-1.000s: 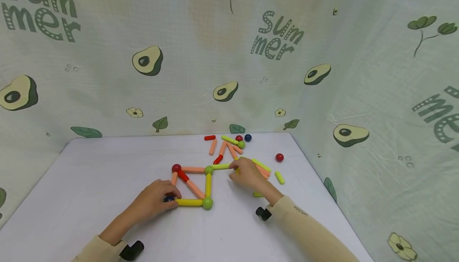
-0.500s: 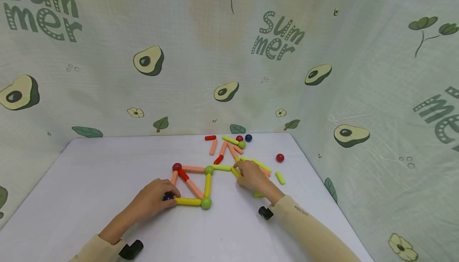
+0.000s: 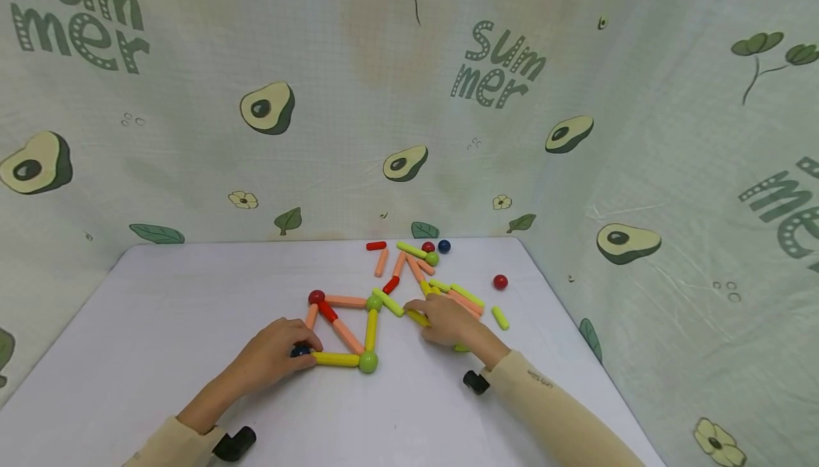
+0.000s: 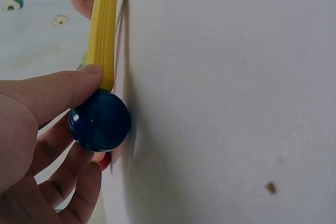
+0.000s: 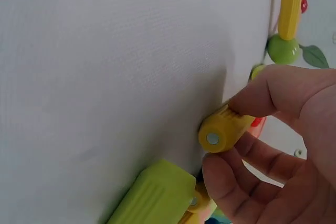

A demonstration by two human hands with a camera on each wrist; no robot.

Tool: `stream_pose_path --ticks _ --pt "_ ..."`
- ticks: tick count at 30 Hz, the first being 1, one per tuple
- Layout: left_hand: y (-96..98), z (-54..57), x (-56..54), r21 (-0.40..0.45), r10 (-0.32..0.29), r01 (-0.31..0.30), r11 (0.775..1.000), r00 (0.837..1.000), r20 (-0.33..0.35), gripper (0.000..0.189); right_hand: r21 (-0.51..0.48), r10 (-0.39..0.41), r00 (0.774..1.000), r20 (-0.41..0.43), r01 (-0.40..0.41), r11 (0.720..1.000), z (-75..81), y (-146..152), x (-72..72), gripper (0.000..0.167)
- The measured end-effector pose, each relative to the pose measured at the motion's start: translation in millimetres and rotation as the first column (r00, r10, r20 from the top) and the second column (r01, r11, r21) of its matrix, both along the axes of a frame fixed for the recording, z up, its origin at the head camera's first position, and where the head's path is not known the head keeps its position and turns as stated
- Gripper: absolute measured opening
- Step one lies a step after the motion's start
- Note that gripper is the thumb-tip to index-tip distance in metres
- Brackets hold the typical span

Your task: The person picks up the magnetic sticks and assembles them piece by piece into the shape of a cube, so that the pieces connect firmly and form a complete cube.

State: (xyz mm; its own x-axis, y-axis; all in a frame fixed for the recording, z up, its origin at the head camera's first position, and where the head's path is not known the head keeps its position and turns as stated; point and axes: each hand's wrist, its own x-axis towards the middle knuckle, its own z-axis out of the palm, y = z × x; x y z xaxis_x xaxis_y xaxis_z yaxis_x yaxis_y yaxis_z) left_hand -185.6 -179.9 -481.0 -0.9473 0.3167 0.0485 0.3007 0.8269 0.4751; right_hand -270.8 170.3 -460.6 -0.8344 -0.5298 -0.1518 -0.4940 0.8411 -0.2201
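In the head view, magnetic rods and balls form a square with a diagonal on the table. My left hand [image 3: 281,350] holds its near-left corner, fingers curled about a dark blue ball [image 4: 100,121] and thumb on the adjoining yellow rod [image 4: 103,40]. A green ball [image 3: 368,362] ends that rod. My right hand [image 3: 448,321] pinches another yellow rod [image 5: 226,128] between thumb and fingers; a metal disc shows in its end. Just left of it, a light green rod [image 3: 389,302] slants from the far-right green ball [image 3: 374,303]. A red ball [image 3: 316,298] marks the far-left corner.
Loose salmon, red, yellow and light green rods lie at the back right, beyond my right hand. A loose red ball [image 3: 500,282] sits near the right edge, and a dark blue ball [image 3: 444,246] at the back. A printed cloth [image 3: 333,190] hangs behind the white table [image 3: 192,310].
The light green rod has swung from nearly level to slanting toward me on the right. My right hand has shifted slightly nearer with its yellow rod. The left hand has stayed put.
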Motion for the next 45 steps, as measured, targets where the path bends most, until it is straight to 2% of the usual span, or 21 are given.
stream_pose_path --ticks 3,7,9,12,16,25,29,35,40,45 --pt "-0.1 1.4 0.4 -0.004 -0.007 0.007 1.0 1.0 -0.004 0.021 -0.049 -0.001 1.0 -0.008 0.001 0.999 4.1 1.3 3.0 0.058" --pt "-2.4 3.0 0.1 -0.006 -0.015 0.015 1.0 1.0 -0.016 0.021 -0.203 0.036 0.999 -0.011 -0.037 0.979 11.9 -1.2 6.9 0.056" --pt "-4.1 3.5 -0.2 -0.007 -0.018 0.018 1.0 1.0 -0.024 0.021 -0.3 0.075 0.997 0.004 -0.071 0.951 16.0 -5.1 9.7 0.052" --pt "-6.5 3.3 -1.0 -0.011 -0.026 0.026 1.0 0.999 -0.035 0.021 -0.436 0.148 0.988 0.05 -0.111 0.893 19.7 -14.2 14.8 0.041" --pt "-9.0 0.9 -2.5 -0.011 -0.038 0.038 0.999 0.998 -0.051 0.021 -0.543 0.225 0.967 0.116 -0.128 0.83 20.0 -29.0 21.6 0.033" --pt "-15.0 -4.2 -4.5 0.012 -0.064 0.065 0.998 0.994 -0.088 0.02 -0.61 0.33 0.934 0.137 -0.183 0.771 14.0 -55.2 30.2 0.03" --pt "-19.3 -6.3 -6.6 0.017 -0.075 0.077 0.997 0.991 -0.108 0.021 -0.612 0.349 0.928 0.132 -0.2 0.765 12.4 -62.9 31.6 0.028" --pt "-24.8 -7.3 -9.1 0.003 -0.079 0.081 0.997 0.984 -0.158 0.021 -0.609 0.338 0.931 0.14 -0.188 0.77 11.4 -70.2 32.1 0.024" --pt "-27.9 -4.9 -9.5 -0.005 -0.091 0.092 0.996 0.974 -0.205 0.024 -0.614 0.347 0.934 0.088 -0.223 0.757 13.4 -72.1 32.1 0.024" --pt "-31.4 -3.4 -12.0 -0.001 -0.098 0.1 0.995 0.971 -0.216 0.027 -0.612 0.342 0.939 0.045 -0.245 0.752 16.5 -74.5 31.0 0.028"
